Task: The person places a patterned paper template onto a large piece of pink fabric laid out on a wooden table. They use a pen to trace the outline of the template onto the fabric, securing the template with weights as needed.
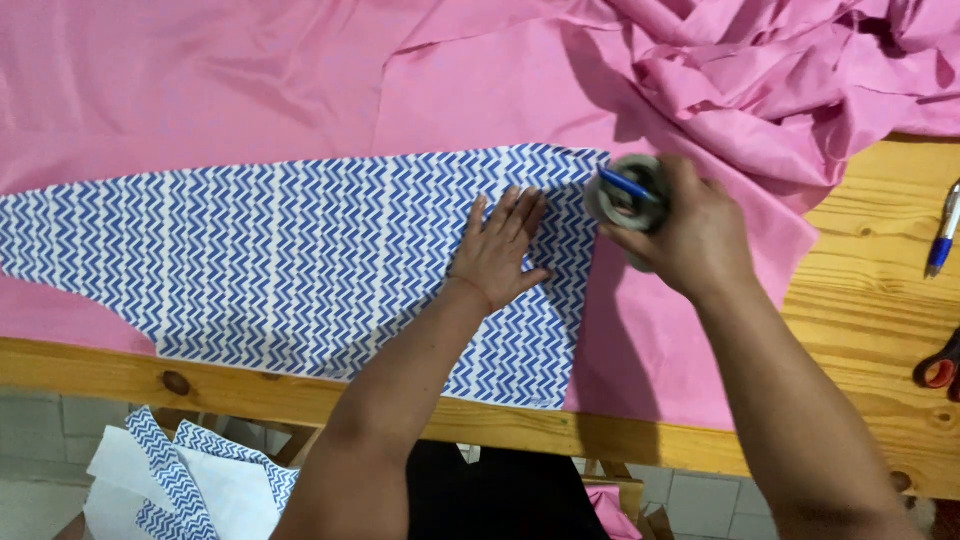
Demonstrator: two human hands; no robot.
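A blue-and-white zigzag fabric piece lies flat on pink cloth spread over a wooden table. My left hand presses flat on the patterned piece near its right edge, fingers spread. Just to the right of that edge, my right hand grips a grey roll of tape together with a blue pen that lies across the roll's top.
The pink cloth bunches into a heap at the back right. A blue-and-white pen and scissors with orange handles lie at the table's right edge. More zigzag fabric pieces hang below the front edge.
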